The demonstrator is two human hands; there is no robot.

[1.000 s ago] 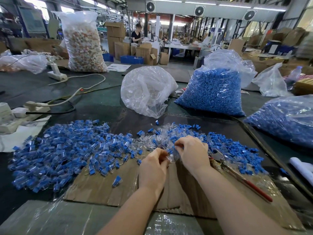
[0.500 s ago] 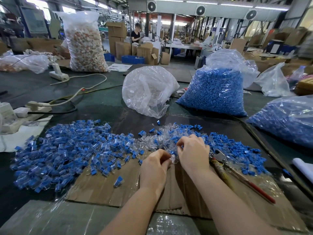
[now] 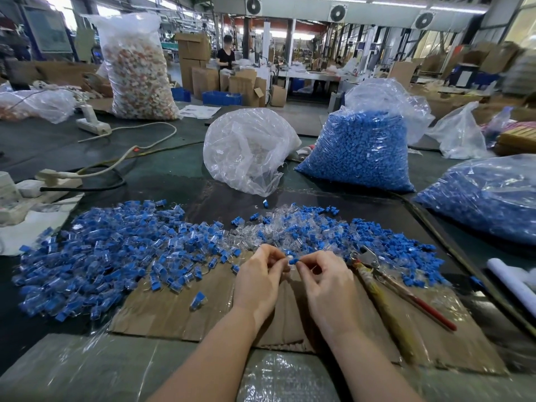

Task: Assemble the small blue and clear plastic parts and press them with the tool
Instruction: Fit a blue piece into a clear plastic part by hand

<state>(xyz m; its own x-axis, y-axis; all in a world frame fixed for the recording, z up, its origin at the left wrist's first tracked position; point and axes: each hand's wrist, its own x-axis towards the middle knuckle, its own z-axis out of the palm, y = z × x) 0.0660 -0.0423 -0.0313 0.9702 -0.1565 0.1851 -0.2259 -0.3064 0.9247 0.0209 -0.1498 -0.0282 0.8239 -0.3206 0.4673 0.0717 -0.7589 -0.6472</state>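
Factory floor behind, w/ boxes and a worker far back; up front a dark bench (image 3: pixel 179 169) w/ a cardboard sheet (image 3: pixel 179 311) under the hands. Left hand (image 3: pixel 256 281) and right hand (image 3: pixel 326 285) meet over the sheet, fingertips curled in, pinching a blue part (image 3: pixel 293 261) between them. A clear part is prob. in the left fingertips, but it's too small and glary to be sure. Vs half a sec ago the hands sit a bit nearer the body and the blue bit now shows plainly at the tips, so the two halves look to be going together; pressing isn't done yet. Tool (image 3: pixel 397 288), red-handled, lies untouched just right of the right hand. Done pile (image 3: pixel 95 256) spreads left; loose blue and clear parts (image 3: pixel 290 227) lie just beyond the hands. Bags of blue parts (image 3: pixel 359 152) stand behind.
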